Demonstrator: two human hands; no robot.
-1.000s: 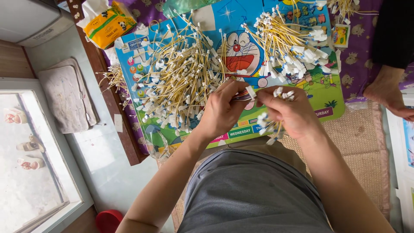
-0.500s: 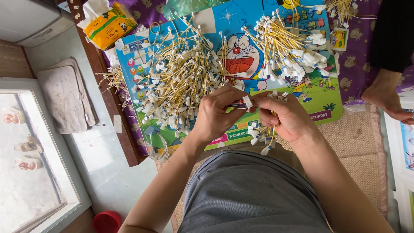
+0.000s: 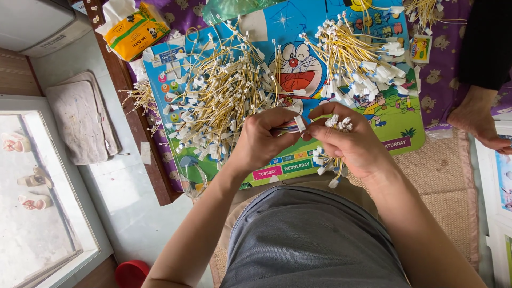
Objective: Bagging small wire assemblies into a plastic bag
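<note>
Both hands meet: left hand (image 3: 262, 140) pinches white connector (image 3: 300, 124); right hand (image 3: 353, 144) seemingly grips bundle (image 3: 326, 160).

Single head-worn camera, positioned above the seated person, facing steeply down. Close range: both hands (image 3: 314, 141) sit mid-frame over the near edge of the cartoon-printed board (image 3: 397, 114).

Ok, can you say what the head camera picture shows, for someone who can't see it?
Two bare hands, left hand and right hand, pinch a small white connector together above a colourful cartoon mat. Piles of yellow wires with white plugs cover the mat.
</note>
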